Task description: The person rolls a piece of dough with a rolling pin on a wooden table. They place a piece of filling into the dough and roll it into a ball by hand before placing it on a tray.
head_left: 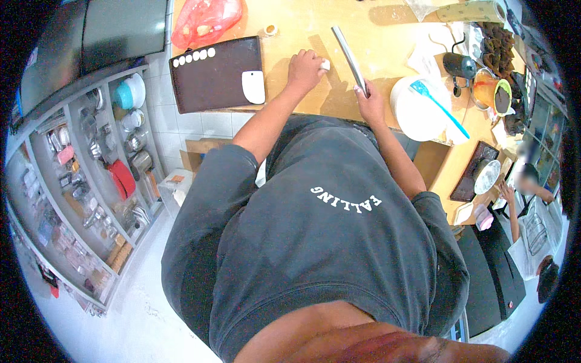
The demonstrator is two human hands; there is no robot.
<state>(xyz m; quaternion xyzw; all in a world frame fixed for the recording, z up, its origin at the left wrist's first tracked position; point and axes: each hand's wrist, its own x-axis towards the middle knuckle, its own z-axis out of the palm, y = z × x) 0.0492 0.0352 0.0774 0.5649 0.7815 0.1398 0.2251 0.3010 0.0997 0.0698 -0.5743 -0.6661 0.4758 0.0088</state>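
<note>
My left hand [304, 68] rests on the wooden table [375, 42] and pinches a small white piece of dough [325, 64]. My right hand [370, 101] grips the near end of a long metal rolling pin [349, 55] that lies slanted on the table, pointing away from me. To the left lies a dark baking tray [212, 81] with several small white dough rounds [193, 57] along its far edge and a white plastic scraper [253, 86] on it.
A white bowl [417, 112] with a blue spatula [439, 107] sits right of my right hand. A red plastic bag [206, 21], a black jug [458, 64] and an orange tub [487, 89] stand around. Shelves of kitchenware [97, 181] line the left. Another person [529, 187] sits at right.
</note>
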